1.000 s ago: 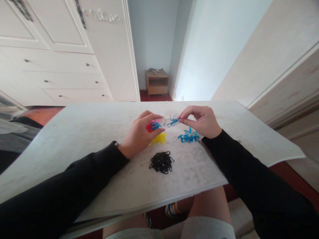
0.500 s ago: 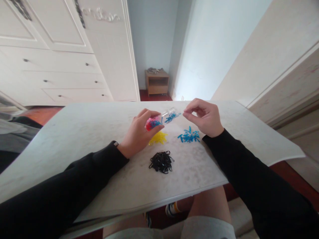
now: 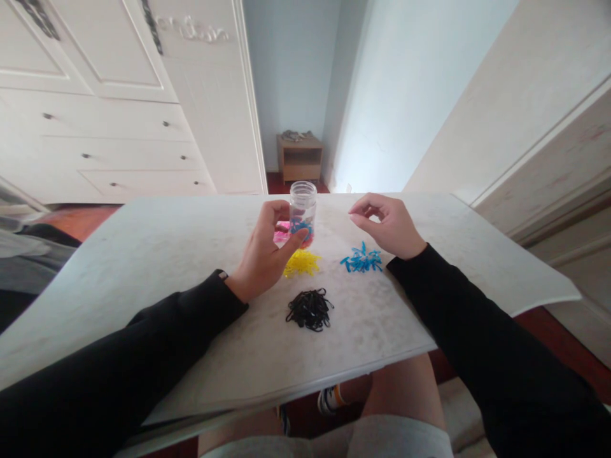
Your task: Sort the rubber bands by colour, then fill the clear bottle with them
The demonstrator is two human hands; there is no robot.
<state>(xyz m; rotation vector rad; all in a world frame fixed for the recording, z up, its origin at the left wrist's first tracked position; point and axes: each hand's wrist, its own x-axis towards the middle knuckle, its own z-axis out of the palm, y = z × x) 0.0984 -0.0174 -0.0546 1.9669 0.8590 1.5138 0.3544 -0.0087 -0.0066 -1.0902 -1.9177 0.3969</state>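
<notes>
Tabletop (image 3: 176, 248), pale and mottled, lies beneath both forearms. Left grip (image 3: 262, 257): wrapped round a clear jar, fingers behind it and thumb across the front of its lower wall; closed only as far as the jar's width allows. Pink bands (image 3: 282, 233) show just beyond this grip, partly hidden by it. Yellow pile (image 3: 301, 263) sits on the nearer side of the jar, just beside the left thumb. Clear jar (image 3: 302, 203), mouth up and roughly upright, is in the left grip, with blue and pinkish-red pieces low inside; cannot tell whether its base touches down.

Handling note, my judgement: light, even pressure should suit the thin-looking wall; thumb low leaves the rim free; a steady wrist and level mouth should keep the loose pieces from spilling.

Black pile (image 3: 309, 310) lies closer to the body than the left grip and to its right. Blue pile (image 3: 363, 259) lies on the near side of the right grip, its edge just beside the right cuff (image 3: 405, 264); lifting that cuff slightly would avoid dragging pieces. Right grip (image 3: 389, 226): thumb and forefinger tips nearly together, well apart from the jar; no piece seen between them, though something tiny cannot be ruled out.
</notes>
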